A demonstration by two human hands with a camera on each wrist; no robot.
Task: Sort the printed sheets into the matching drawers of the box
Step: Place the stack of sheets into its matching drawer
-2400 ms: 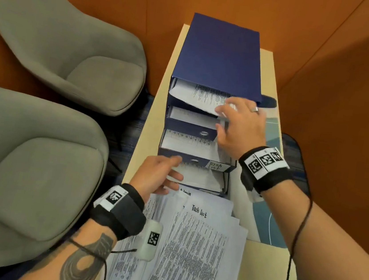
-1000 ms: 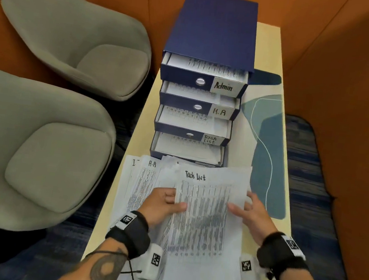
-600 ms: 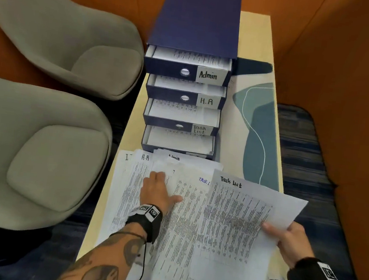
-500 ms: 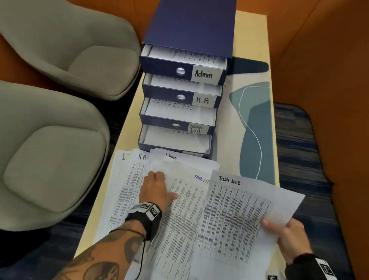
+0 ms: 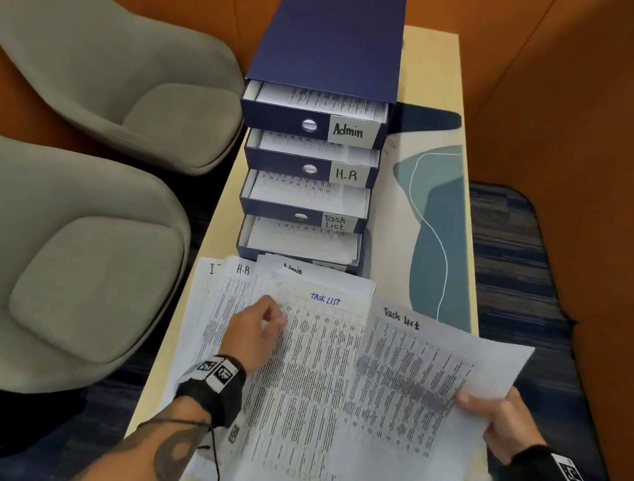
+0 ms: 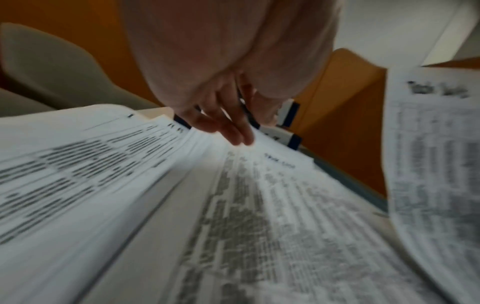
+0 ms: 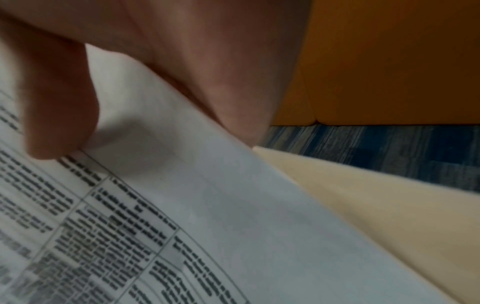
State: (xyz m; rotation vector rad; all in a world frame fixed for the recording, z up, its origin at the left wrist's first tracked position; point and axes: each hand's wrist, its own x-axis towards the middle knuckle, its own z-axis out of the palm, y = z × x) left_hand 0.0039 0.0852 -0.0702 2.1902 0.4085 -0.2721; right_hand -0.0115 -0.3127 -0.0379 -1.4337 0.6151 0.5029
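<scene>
Orange walls close in a narrow pale table [image 5: 433, 74] with two grey chairs [image 5: 101, 66] to its left. From the head view, a dark blue box [image 5: 332, 38] stands at the far end with four drawers pulled out in steps: the Admin drawer [image 5: 311, 113], the H.R drawer [image 5: 311, 159], the Task List drawer [image 5: 304, 202] and a lowest drawer [image 5: 299, 242] whose label is hidden. Each holds printed sheets. Just in front, a fanned pile of sheets [image 5: 290, 377] lies on the table, headed H.R, Admin and TASK LIST. The left hand [image 5: 254, 332] rests on the pile with fingers loosely curled. The right hand [image 5: 501, 421] pinches a Task List sheet [image 5: 422, 381] at its right edge, lifted and tilted over the pile.

At the left wrist, fingertips [image 6: 239, 135] touch the top sheet of the pile [image 6: 182, 205]; the lifted sheet [image 6: 431, 164] hangs at the right.

At the right wrist, the thumb [image 7: 59, 107] presses on the sheet [image 7: 207, 205], above the table edge [image 7: 389, 205] and blue carpet [image 7: 389, 148].
</scene>
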